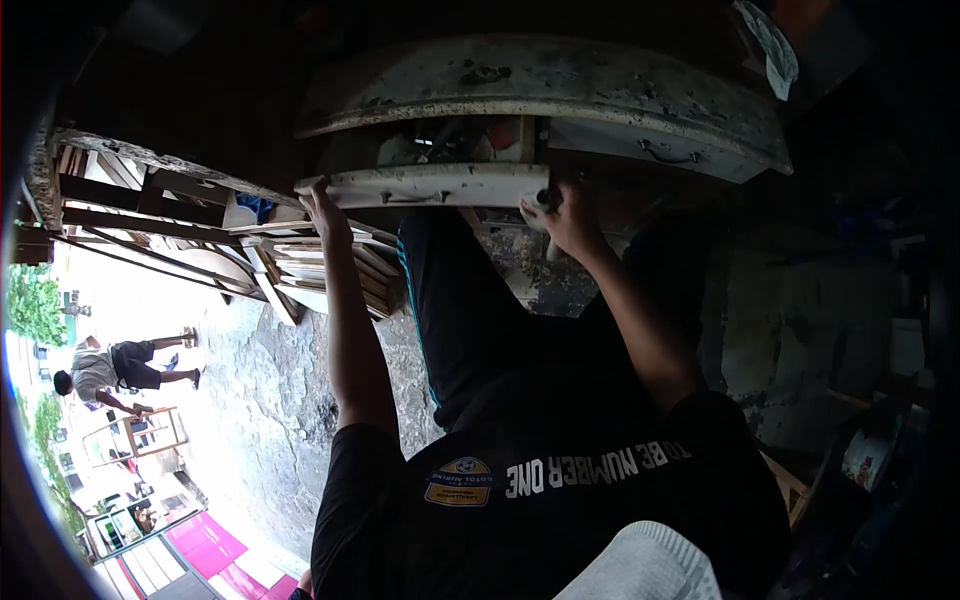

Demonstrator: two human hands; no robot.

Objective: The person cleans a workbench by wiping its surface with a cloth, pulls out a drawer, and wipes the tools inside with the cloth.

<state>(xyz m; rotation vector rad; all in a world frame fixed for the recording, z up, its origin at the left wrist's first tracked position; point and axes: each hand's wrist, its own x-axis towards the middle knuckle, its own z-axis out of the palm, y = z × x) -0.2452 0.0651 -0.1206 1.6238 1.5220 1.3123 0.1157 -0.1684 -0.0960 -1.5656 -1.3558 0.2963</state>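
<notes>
The pale drawer (380, 185) sits partly out under the front edge of the worn table (540, 80), toward its left corner. It looks like painted wood: stiff, moderately heavy, with dry, rough paint that should not slip. Both ends of its long, narrow front seem the sound places to hold; the thin metal pull looks less sure. The left hand (325, 208) has its fingers clamped on the front's left end. The right hand (574, 222) is at the right end, fingers curled round a small, dark-ended object too dim to name. Something red (500, 135) shows behind the front. Nearer the table's right corner is a second drawer (610, 138). Beyond lie stacked boards (335, 268), flaking concrete floor (270, 390) and, outside, another person (100, 370).
</notes>
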